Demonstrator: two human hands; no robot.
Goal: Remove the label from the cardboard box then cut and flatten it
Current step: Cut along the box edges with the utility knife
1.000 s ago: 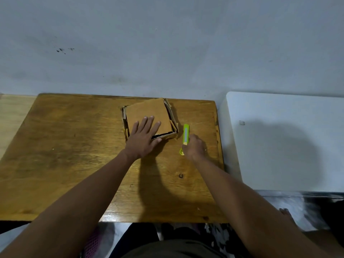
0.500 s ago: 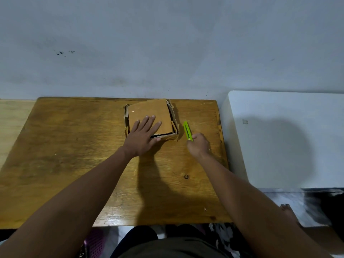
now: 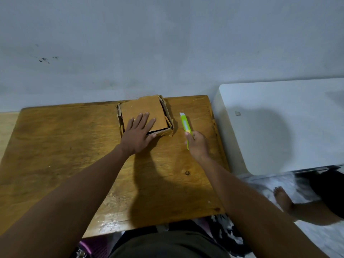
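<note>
Low brown cardboard box [image 3: 145,116], walls partly collapsed, sits at the far edge of the worn wooden table [image 3: 61,146], against the grey wall. Left hand [image 3: 138,134] lies flat on the box's top panel, fingers spread wide, pinning it. No label visible on the box.

Right hand [image 3: 198,144], just right of the box, closed around the tail of a lime-green plastic utility knife [image 3: 185,125], tip pointing away from the body. Blade extension: cannot tell.

Risks, as I judge them: spread fingers lie near the box's right wall, so a cut there could slip toward them; crumpled cardboard may snag the blade; box could slide if pressure eases.
</note>
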